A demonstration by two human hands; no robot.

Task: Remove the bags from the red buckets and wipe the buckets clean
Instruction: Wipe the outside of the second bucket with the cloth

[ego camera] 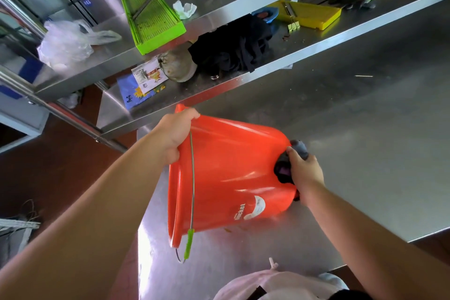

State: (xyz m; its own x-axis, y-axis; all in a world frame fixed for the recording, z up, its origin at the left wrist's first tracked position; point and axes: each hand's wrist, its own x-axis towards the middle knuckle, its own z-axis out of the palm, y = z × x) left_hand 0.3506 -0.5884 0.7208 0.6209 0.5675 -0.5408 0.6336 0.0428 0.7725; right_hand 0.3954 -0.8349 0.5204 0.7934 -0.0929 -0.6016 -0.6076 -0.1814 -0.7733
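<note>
On the steel table (pixel 365 129) straight below our head camera, we have the red bucket (pixel 226 173) tipped over on its side, its mouth turned toward our left and its base pointing right. Our left hand (pixel 176 135) grips the rim at the top, fingers curled over the edge and thumb down the outside, and the bucket's lower wall rests on the tabletop. Our right hand (pixel 304 170) is bunched tight around a dark cloth (pixel 285 168), pressing it against the wall close to the base, with a grey end of the cloth poking out above the knuckles. We see the wire handle (pixel 192 177) hanging down across the open end, its green grip (pixel 189 241) dangling just past the rim. A white label with lettering sits low on the bucket's side. Up on the shelves behind, we spot a green slicer tray (pixel 153 17), a clear plastic bag (pixel 65 41), a heap of black fabric (pixel 233 48) and a yellow slicer (pixel 311 13). A pale bundle (pixel 280 285) lies at the near edge of the table.
</note>
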